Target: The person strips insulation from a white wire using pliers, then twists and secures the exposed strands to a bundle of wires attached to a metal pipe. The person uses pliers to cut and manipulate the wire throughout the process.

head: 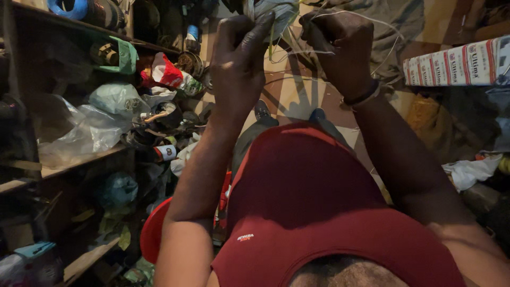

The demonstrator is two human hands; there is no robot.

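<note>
My left hand point(241, 58) is raised near the top of the view, fingers closed on a pale, crumpled bundle with thin strands point(279, 16). My right hand point(340, 45) is level with it, a hand's width to the right, pinching thin white and green wires point(313, 52) that run between the two hands. A dark band sits on my right wrist point(364, 96). Below the hands are my red shirt point(313, 202) and my dark shoes point(263, 110) on the patterned floor. What the wires attach to is hidden at the frame's top edge.
Wooden shelves point(79, 162) on the left hold plastic bags, tins, a blue wire coil point(66, 8) and a red-and-white packet point(167, 74). A red stool edge point(154, 228) shows under me. A white printed carton point(457, 64) and white cloth point(470, 171) lie right.
</note>
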